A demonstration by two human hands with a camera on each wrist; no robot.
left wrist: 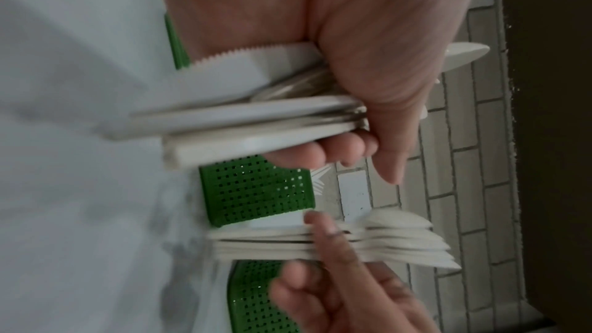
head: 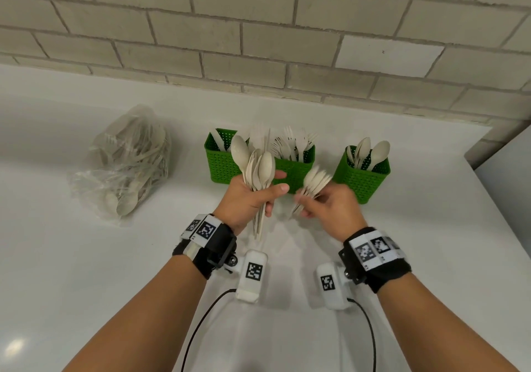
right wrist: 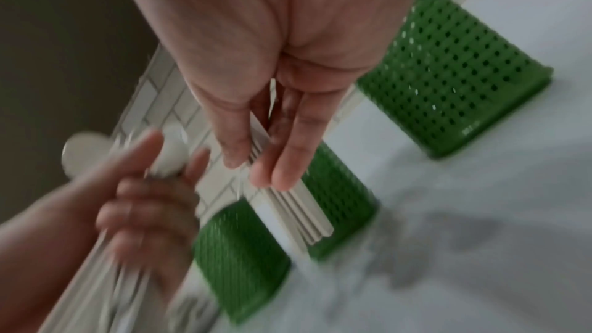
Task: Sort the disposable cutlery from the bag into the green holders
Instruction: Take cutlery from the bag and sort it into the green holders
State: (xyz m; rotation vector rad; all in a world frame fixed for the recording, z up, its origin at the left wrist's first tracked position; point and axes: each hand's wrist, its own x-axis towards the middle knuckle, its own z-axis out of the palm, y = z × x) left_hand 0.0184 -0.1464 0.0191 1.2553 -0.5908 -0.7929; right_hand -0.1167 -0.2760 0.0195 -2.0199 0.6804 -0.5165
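My left hand [head: 253,196] grips a mixed bundle of cream cutlery [head: 257,167], mostly spoons, with a serrated knife [left wrist: 243,60] among them. My right hand [head: 321,202] pinches a stack of spoons [head: 316,180] between thumb and fingers, just right of the left hand. Three green perforated holders stand behind the hands: the left holder [head: 219,166] has a knife in it, the middle holder [head: 296,167] has forks, the right holder [head: 363,177] has spoons. A clear plastic bag [head: 129,159] with more cutlery lies to the left.
Everything sits on a white counter [head: 416,228] against a pale brick wall [head: 258,41]. The counter's right edge drops off near the right holder. Black cables [head: 201,323] trail from the wrist cameras toward me.
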